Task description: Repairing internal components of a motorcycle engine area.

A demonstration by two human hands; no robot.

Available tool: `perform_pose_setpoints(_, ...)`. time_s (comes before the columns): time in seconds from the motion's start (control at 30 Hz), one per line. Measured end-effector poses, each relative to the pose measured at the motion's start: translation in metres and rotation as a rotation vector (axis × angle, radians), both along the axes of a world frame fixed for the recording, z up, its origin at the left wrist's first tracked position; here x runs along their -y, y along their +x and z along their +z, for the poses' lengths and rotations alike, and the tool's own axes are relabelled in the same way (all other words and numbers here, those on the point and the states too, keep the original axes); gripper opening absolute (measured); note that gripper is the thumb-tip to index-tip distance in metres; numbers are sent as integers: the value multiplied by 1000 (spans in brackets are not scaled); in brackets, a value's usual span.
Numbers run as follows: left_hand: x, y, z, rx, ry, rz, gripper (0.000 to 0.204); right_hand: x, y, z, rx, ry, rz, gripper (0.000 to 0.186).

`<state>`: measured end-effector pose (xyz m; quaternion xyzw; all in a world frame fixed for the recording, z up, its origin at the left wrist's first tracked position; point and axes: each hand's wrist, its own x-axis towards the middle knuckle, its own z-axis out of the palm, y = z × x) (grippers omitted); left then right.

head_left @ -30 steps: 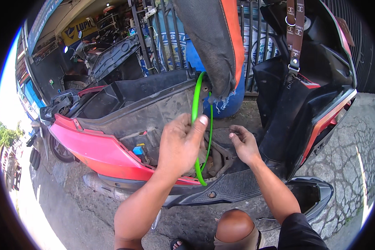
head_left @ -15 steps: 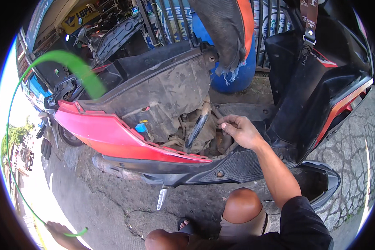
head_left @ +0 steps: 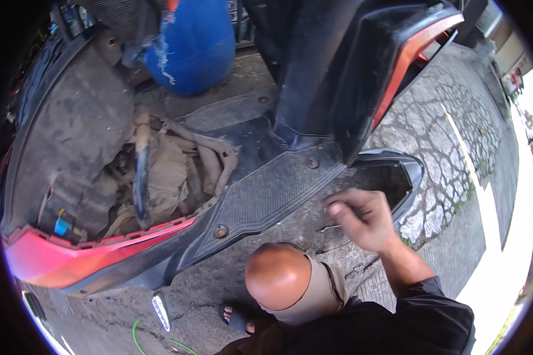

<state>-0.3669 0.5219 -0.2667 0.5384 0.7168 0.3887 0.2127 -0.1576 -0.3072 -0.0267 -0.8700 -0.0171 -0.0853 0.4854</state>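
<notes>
My right hand [head_left: 367,220] hovers over the ground to the right of the scooter's footboard [head_left: 266,189], fingers curled in toward the thumb. Whatever may be between the fingertips cannot be made out. Just beside them, a thin metal piece [head_left: 330,228] shows low over the pavement. My left hand is out of view. Near the lower edge, parts of a green hose [head_left: 137,336] come into sight. On the left, the scooter's open body bares a dusty engine area with a dark tube [head_left: 141,177] and a blue connector [head_left: 63,226], above a red side panel [head_left: 100,251].
Past my right hand lies a dark grey scooter panel [head_left: 417,177] on the pavement. Behind the footboard stands a blue drum [head_left: 192,53]. The front shield [head_left: 337,71] rises at the far right of the scooter. A footrest [head_left: 161,312] juts out near my knee [head_left: 278,275].
The view has swung right. My right hand has left the engine opening and come out over the ground. The hand by the green hose at lower left has gone from view.
</notes>
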Motion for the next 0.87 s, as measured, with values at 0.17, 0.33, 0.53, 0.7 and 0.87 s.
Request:
perform_pose_setpoints(0.17, -4, 104, -35, -339, 215, -190, 57, 145, -48, -11, -165, -914, -862, 45)
perform_pose_setpoints(0.33, -50, 25, -20, -692, 497, -101, 69, 222, -53, -76, -844, -889, -574, 63)
perform_pose_setpoints(0.53, -32, 96, 42, -791, 423, -347, 61, 265, -23, -59, -1041, -924, -756, 44)
perform_pose_setpoints(0.7, -31, 57, 139, -757, 260, -577, 51, 297, -60, 12, -939, -1139, -729, 42)
perform_pose_setpoints(0.87, -5, 47, 225, -590, 93, -733, 42, 257, -54, 158, -1133, -855, -602, 47)
